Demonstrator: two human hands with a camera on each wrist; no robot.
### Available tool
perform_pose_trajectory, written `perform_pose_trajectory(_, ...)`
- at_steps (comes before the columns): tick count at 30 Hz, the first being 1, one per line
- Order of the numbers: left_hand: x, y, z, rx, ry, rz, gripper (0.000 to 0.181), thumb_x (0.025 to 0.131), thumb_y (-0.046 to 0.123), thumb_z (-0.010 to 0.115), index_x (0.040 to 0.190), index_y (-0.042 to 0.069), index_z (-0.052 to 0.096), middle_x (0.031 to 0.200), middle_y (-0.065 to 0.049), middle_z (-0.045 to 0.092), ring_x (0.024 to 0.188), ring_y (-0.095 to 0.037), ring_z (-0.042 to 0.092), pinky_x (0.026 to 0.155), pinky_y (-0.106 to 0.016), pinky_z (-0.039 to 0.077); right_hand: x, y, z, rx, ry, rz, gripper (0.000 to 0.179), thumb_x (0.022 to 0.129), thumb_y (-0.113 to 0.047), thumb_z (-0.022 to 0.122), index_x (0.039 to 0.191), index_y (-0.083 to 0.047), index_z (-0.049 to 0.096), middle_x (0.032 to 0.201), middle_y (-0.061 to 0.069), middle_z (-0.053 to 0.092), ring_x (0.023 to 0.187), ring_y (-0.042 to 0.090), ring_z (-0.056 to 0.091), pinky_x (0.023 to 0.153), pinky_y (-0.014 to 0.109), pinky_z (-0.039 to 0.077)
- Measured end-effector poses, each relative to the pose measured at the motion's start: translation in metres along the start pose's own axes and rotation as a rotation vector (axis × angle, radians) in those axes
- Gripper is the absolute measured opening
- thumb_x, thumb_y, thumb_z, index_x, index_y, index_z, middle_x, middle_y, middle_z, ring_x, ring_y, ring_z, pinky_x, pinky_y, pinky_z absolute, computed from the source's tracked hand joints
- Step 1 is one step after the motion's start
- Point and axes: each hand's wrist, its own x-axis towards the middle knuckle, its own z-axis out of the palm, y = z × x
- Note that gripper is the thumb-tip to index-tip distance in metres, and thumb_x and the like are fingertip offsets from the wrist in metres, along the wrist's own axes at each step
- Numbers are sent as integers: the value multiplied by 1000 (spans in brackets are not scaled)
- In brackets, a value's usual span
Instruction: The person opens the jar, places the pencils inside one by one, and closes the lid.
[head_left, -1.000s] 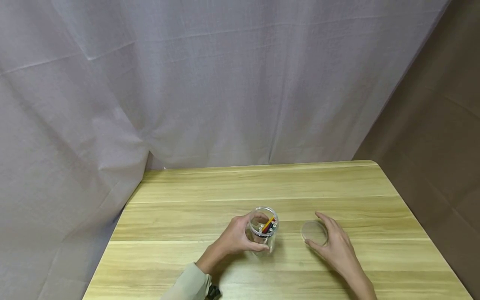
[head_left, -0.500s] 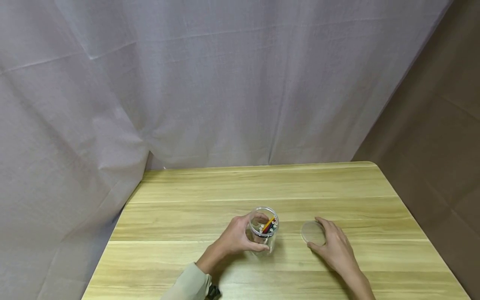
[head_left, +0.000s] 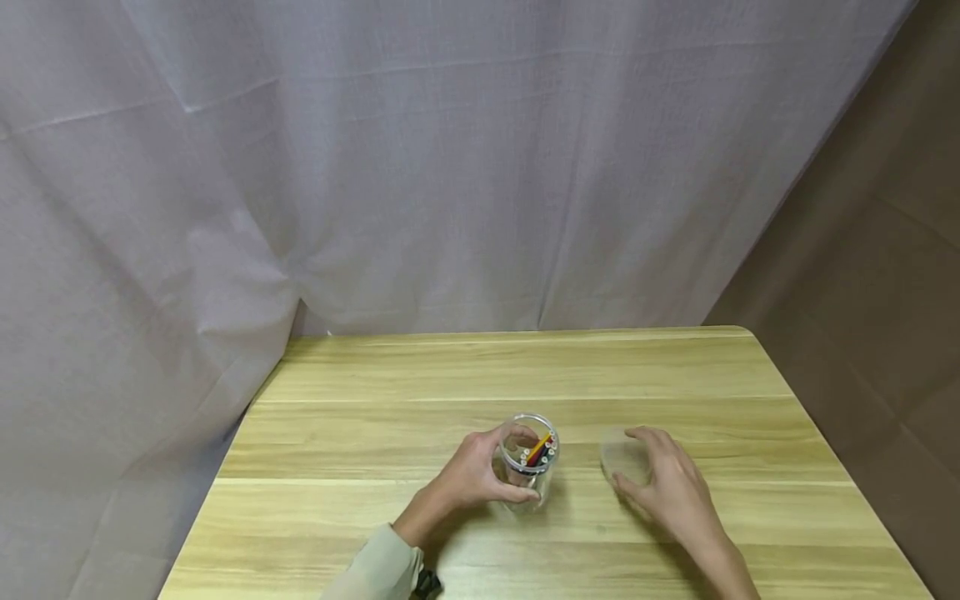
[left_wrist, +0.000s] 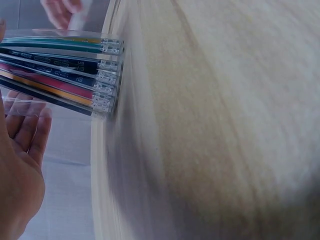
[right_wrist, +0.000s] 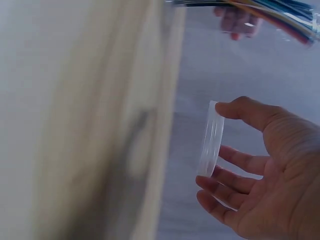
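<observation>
My left hand (head_left: 474, 471) grips a clear round plastic jar (head_left: 546, 483) by its side, thumb on the near wall and fingers behind. The jar stands upright with its top uncovered, and several pencils (head_left: 537, 452) lean inside it. In the left wrist view the dark, teal, red and orange pencils (left_wrist: 65, 75) show through the wall. To the right, my right hand (head_left: 675, 492) holds a round translucent lid (head_left: 624, 458) by its edge. The right wrist view shows that lid (right_wrist: 211, 142) raised off the table, pinched between thumb and fingertips.
The wood-grain table (head_left: 420, 417) extends on all sides of both hands. A grey curtain (head_left: 450, 167) hangs behind its back edge, and a brown cloth (head_left: 862, 292) hangs along the right. A dark wristband (head_left: 427, 583) shows at the left sleeve.
My right hand has taken hold of the lid by its edge and lifted it from the table. My left hand and the jar have stayed put.
</observation>
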Motion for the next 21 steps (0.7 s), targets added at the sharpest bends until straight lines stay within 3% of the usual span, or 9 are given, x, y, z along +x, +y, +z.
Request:
perform_pose_trajectory(7,1,0,0,9,2,6,74,72,38,100,134,24,62,125,9,75,113,-5,68,106,-33,53,15,-25,-21,16,103,-123,66,73,-10,94,133,-3,66,132,22,65,117,47,62,84,70,55)
perform_pose_trajectory(12,1,0,0,0,3,6,73,71,37,100,133,24,63,124,9,75,112,-4,68,105,-32,53,25,-49,-35,62,145,-201,66,75,-13,92,134,-5,66,135,16,65,122,41,61,95,67,52)
perform_pose_trajectory(18,1,-1,0,7,15,30,74,71,37,100,133,22,62,123,7,75,111,-5,69,104,-31,54,31,-87,-46,117,123,-314,65,75,-14,91,135,-10,68,137,4,65,124,28,63,100,51,53)
perform_pose_trajectory(21,0,-2,0,14,18,42,76,71,36,100,135,20,62,123,5,76,111,-6,69,102,-30,55,31,-102,-46,141,86,-379,67,75,-15,91,137,-12,67,139,2,64,125,25,62,100,50,55)
